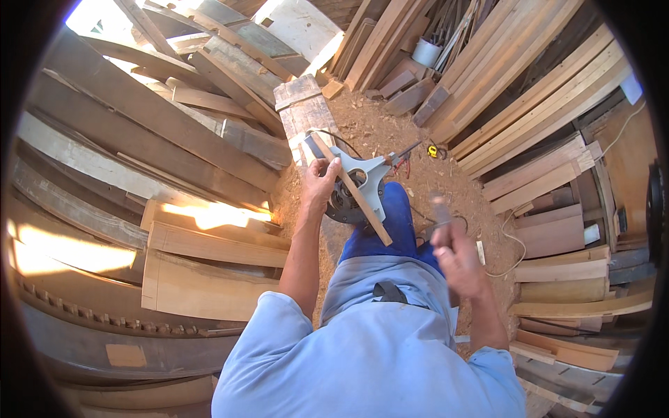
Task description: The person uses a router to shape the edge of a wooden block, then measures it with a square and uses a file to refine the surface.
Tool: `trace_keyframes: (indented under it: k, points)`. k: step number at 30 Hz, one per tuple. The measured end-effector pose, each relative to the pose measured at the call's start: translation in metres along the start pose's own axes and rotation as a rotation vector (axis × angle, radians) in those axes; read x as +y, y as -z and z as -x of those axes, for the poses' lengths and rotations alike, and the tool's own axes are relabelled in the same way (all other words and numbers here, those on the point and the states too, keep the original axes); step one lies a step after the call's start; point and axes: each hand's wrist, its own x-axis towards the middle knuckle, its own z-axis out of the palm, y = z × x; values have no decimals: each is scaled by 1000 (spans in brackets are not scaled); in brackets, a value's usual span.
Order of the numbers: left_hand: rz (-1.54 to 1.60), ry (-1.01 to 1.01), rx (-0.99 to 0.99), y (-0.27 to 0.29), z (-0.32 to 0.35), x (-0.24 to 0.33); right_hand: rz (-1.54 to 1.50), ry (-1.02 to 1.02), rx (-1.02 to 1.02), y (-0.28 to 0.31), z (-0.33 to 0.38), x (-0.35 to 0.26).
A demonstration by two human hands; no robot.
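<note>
My left hand point(319, 182) grips a thin wooden strip point(352, 189) and holds it across a grey metal bracket with several arms point(371, 173), which sits on a round dark part point(345, 207) resting over my knee. My right hand point(453, 247) is raised to the right of it and blurred; a small object point(440, 207) shows above its fingers, too blurred to name. An upright weathered plank point(304, 115) stands just beyond the bracket.
Stacked planks and boards fill the left side point(174, 139) and lean along the right wall point(543, 104). A yellow tape measure point(436, 150) and a red-handled tool point(401, 166) lie on the sawdust floor. A white cord point(512, 244) trails at right. A grey bucket point(426, 51) stands at the back.
</note>
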Motion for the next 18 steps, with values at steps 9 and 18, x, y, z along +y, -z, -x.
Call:
trace_keyframes:
  k: [9, 18]
  points:
    - [13, 1, 19, -5, -5, -13, 149, -118, -338, -95, -25, -26]
    - [-29, 22, 26, -2, -2, -11, 191, -207, -416, -90, -24, -34]
